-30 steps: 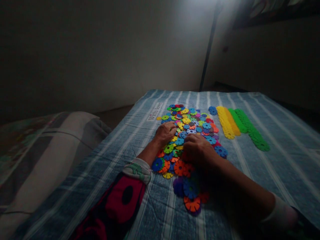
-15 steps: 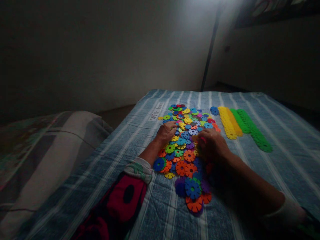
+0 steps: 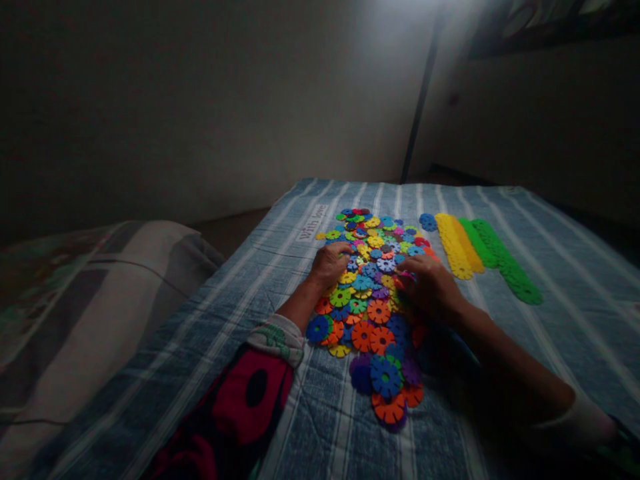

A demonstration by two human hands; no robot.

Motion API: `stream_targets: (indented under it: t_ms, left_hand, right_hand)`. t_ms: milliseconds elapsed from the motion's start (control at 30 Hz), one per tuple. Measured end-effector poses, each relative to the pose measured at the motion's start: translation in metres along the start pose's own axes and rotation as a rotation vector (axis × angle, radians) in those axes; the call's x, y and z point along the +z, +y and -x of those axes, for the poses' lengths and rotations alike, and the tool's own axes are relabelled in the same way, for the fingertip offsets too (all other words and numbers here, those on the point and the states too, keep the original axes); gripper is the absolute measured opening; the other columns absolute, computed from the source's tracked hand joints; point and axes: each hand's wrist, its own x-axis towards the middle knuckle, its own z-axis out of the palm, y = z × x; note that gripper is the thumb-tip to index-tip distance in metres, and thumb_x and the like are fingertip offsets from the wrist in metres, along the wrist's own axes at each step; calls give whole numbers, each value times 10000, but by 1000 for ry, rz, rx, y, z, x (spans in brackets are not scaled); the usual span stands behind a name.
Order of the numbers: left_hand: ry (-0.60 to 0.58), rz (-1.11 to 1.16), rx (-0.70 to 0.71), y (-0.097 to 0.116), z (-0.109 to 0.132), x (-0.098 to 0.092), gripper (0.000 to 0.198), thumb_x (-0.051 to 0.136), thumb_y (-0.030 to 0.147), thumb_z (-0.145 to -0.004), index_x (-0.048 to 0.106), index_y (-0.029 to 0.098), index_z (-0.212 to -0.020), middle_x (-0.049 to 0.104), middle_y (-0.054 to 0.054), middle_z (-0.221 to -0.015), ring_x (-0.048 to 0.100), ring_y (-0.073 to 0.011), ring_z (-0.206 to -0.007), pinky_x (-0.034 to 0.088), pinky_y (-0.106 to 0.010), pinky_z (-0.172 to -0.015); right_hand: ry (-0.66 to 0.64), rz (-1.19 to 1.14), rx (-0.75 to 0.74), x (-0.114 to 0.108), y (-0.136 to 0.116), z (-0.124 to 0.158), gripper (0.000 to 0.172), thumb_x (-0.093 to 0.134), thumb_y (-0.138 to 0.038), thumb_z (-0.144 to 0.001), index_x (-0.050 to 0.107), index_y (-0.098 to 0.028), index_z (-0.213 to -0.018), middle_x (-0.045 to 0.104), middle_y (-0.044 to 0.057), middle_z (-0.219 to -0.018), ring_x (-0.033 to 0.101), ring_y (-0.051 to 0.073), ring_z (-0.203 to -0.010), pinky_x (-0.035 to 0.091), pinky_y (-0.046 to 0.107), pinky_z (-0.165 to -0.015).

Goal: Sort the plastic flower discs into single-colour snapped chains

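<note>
A pile of notched plastic discs (image 3: 379, 311) in many colours lies on the striped cloth (image 3: 240, 293). My left hand (image 3: 331, 263) rests at the pile's left side, fingers curled over its edge; a bit of green shows by the fingertips. My right hand (image 3: 425, 281) is bent over the right side of the pile, fingers pinched together, with pink and orange discs showing beneath them. What either hand holds, if anything, is too hidden to name. Right of the pile lie overlapping rows of yellow discs (image 3: 454, 250) and green discs (image 3: 510, 263), with blue discs (image 3: 428, 222) beside them.
Printed lettering (image 3: 313, 223) shows on the cloth left of the pile. Another cloth-covered surface (image 3: 145, 287) stands at the far left. Behind are a dim wall (image 3: 200, 120) and a dark upright pole (image 3: 420, 107).
My right hand has shifted slightly, and the orange-yellow disc by its fingertips now lies lower among the others. My left hand has barely moved, its fingertips a little more tucked in.
</note>
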Motion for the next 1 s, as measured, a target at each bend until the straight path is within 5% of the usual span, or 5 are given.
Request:
stream_targets:
  t_ms: [267,433,667,1000]
  left_hand:
    - [39,-70,-117,4,-1,-5,226,566,134,-711,718,167,-874,726,-46,-1030,647,-198,-1026,474,-286,-969]
    - [62,-108,-194,7,-1,-8,217,562,155,-717,721,177,-863,737,-32,-960,658,-182,-960,487,-267,-911]
    - [91,-119,-268,10,-1,-10,212,603,185,-707,730,161,-874,734,-42,-889,664,-174,-837,506,-255,-813]
    - [120,-132,-342,3,-1,-15,225,611,157,-703,735,156,-891,737,-40,-860,671,-172,-791,515,-254,-785]
  right_hand:
    - [5,-83,36,-7,16,-1,144,564,-215,-810,703,-213,-847,680,48,-823,608,171,-724,439,267,-636]
    - [-74,-160,-154,-2,1,1,143,590,-242,-826,698,-207,-913,683,74,-917,611,184,-820,464,297,-715]
    - [-238,-71,-496,10,-44,10,387,572,-407,-870,581,-230,-1214,590,105,-1188,494,249,-1091,386,413,-921]
    - [-294,-93,-476,6,-38,10,228,500,-224,-898,657,-205,-733,600,38,-819,472,170,-814,337,320,-772]
